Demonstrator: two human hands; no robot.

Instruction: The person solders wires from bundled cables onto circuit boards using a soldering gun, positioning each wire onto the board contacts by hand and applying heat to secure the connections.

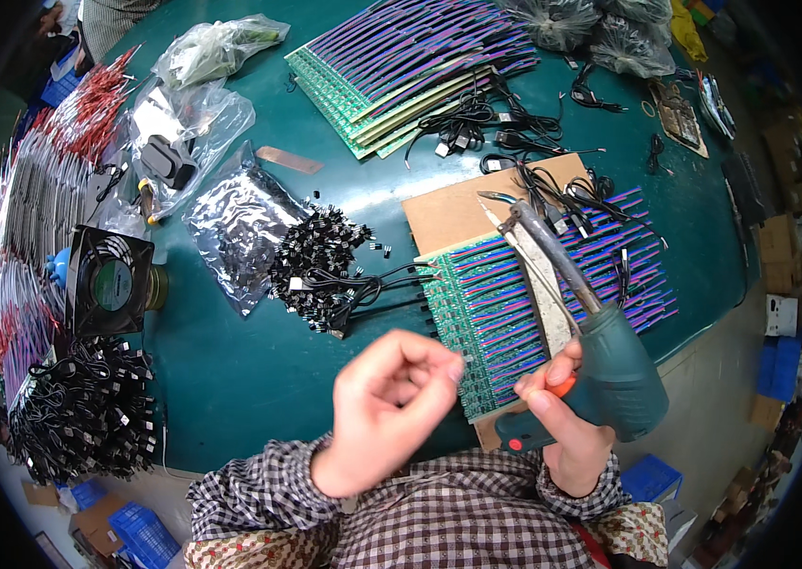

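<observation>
My right hand [567,417] is wrapped round the handle of a dark green soldering gun [624,375] with an orange trigger. Its metal barrel and bent tip point up and away over a panel of green circuit boards [462,346] laid with rows of blue, red and purple wires. My left hand [391,398] is closed in a pinch by the panel's left edge. What its fingertips hold, if anything, is too small to make out. Beyond it, black cables [377,284] reach from a heap of small black connectors [311,251] to the panel edge.
Under the panel lies a brown sheet [443,209]. Stacked wired panels [353,104] and loose black cables [467,123] lie farther back. A black fan [109,284], bundled cables [88,408] and red-white wires [88,114] line the left side. Plastic bags [239,228] lie nearby.
</observation>
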